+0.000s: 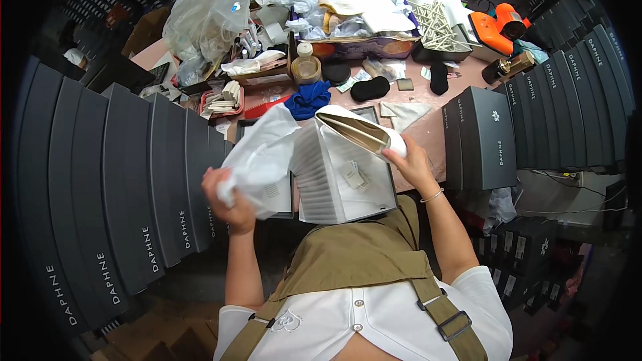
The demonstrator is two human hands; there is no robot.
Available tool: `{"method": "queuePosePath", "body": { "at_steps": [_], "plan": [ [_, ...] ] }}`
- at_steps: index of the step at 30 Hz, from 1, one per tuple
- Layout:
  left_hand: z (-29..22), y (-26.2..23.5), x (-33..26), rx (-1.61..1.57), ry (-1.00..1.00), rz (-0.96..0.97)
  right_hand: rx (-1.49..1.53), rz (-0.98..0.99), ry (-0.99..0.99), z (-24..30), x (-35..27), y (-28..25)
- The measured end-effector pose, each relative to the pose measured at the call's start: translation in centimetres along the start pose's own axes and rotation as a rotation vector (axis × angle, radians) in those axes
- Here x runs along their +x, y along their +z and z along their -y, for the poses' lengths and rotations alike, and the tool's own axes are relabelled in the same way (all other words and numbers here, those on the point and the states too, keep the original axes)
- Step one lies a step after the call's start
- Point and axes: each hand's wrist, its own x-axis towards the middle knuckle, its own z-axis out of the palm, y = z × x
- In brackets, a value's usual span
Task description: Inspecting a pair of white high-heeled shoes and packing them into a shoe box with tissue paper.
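My left hand (229,199) is closed on a crumpled white sheet of wrapping paper (262,154), slightly smeared by motion. Between the fingers of my right hand (413,166) is one end of a white shoe (394,140), tilted with its beige inside facing up and a pale strip lying in it. Below the shoe sits an open shoe box (374,194), lined with thin white tissue paper (317,177). A small white tag (353,175) lies in the box. Part of a dark-rimmed lid or tray (286,197) shows to its left, mostly behind the sheet.
Dark grey shoe boxes stand in rows at left (127,187) and right (491,137). Farther back are a blue cloth (309,100), a pump bottle (305,65), a carton of crumpled paper (361,47), a box of pale sticks (439,30) and an orange tool (498,27).
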Motion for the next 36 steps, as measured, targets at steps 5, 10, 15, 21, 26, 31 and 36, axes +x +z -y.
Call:
{"method": "queuePosePath", "body": {
  "at_steps": [5,10,15,21,26,31,36],
  "plan": [
    [6.8,5.7,-7.4,0.565,-0.285,1.342,-0.032,0.029,-0.167,2.1,0.6,-1.4],
    [0.2,3.7,1.6,0.086,-0.434,0.944,-0.298,0.217,-0.356,3.2,0.7,-3.3],
    [-4.5,10.1,-2.1,-1.084,-0.837,1.229,-0.265,0.605,-0.625,9.2,3.6,-2.6],
    [-6.3,11.4,-5.9,-1.390,-1.479,0.697,0.074,0.284,-0.205,4.9,0.2,2.1],
    [-8.4,14.2,-7.6,-0.828,-0.894,0.589,0.336,0.567,-0.018,2.9,-2.3,5.5],
    [-6.7,15.3,-3.0,-1.209,-1.359,0.485,-0.338,0.349,-0.267,0.2,4.5,-4.1],
    [-7.1,16.4,-1.9,-1.766,-1.753,0.530,-0.910,-0.554,-0.585,-3.2,21.9,-13.1]
  ]
}}
